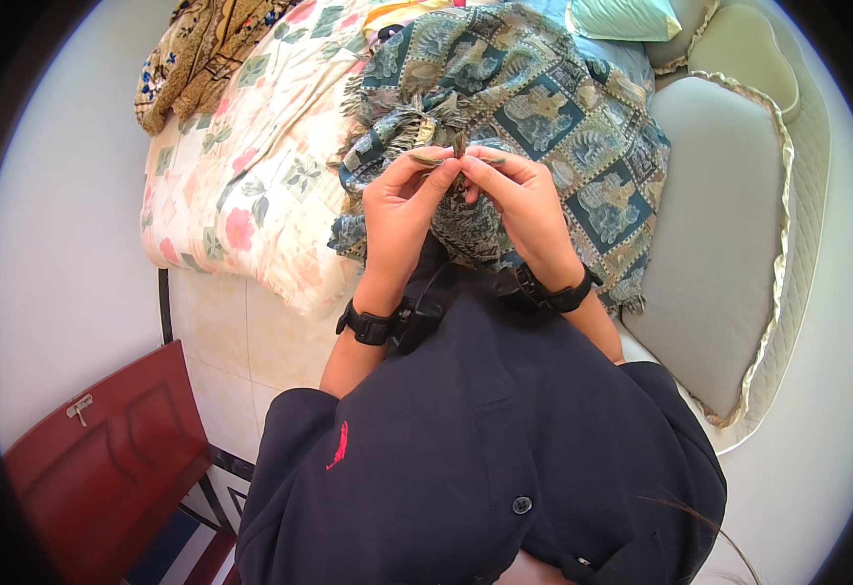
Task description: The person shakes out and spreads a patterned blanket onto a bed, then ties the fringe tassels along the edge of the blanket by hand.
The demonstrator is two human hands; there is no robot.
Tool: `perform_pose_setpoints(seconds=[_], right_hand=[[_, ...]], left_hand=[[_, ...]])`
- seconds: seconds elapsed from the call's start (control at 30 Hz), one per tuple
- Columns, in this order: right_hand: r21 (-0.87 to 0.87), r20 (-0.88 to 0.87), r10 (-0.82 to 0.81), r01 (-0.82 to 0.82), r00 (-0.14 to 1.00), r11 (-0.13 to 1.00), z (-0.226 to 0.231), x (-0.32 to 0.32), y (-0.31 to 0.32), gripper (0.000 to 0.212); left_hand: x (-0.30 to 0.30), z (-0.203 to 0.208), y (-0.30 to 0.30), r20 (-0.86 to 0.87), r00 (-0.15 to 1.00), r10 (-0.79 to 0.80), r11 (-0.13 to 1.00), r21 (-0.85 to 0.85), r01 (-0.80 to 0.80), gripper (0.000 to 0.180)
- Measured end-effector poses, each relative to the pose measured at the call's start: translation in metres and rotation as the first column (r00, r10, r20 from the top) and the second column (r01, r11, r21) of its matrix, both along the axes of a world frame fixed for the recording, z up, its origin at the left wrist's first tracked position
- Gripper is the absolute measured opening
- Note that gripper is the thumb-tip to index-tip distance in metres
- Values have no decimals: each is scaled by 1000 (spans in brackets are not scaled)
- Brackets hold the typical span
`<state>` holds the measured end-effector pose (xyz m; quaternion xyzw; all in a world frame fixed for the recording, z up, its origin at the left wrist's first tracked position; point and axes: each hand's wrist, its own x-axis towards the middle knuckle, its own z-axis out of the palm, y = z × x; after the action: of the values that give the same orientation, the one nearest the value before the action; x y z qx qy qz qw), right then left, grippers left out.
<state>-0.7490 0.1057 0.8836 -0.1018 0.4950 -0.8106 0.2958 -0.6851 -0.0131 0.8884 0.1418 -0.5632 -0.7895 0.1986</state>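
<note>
A blue-green throw blanket (543, 117) with patterned squares and a fringed edge lies bunched in front of me. Over its fringe, my left hand (407, 200) and my right hand (521, 195) meet with their fingertips almost touching. Each hand pinches thin greenish-brown strands of fringe (459, 145) between thumb and fingers. Short strand ends stick up between the fingertips and out past the fingers on both sides. How the strands cross is too small to make out. Below the hands, folds of the throw hang down toward my lap.
A floral quilt (241, 210) covers the bed on the left, with a brown patterned blanket (207, 63) at its far end. Grey pillows (714, 224) lie on the right, and a light green pillow (626, 18) at the far side. A dark red chair (114, 458) stands at the lower left.
</note>
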Motion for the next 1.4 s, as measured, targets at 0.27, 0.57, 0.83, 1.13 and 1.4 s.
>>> perform_pose_setpoints(seconds=[0.27, 0.57, 0.83, 1.13, 1.4], right_hand=[[56, -129, -22, 30, 991, 998, -2, 10, 2, 16], [95, -975, 0, 417, 222, 904, 2, 0, 5, 16], [54, -981, -11, 330, 192, 942, -4, -7, 3, 18], [195, -915, 27, 383, 403, 903, -1, 2, 4, 13], [223, -740, -4, 252, 672, 942, -2, 4, 5, 23]], left_hand=[[4, -3, -7, 26, 998, 58, 995, 75, -60, 16], [10, -5, -15, 126, 985, -118, 987, 125, 102, 18], [15, -7, -16, 171, 937, -306, 950, 120, 288, 21], [20, -9, -23, 206, 896, -394, 919, 108, 379, 23], [17, -8, -15, 231, 930, -285, 954, -31, 299, 18]])
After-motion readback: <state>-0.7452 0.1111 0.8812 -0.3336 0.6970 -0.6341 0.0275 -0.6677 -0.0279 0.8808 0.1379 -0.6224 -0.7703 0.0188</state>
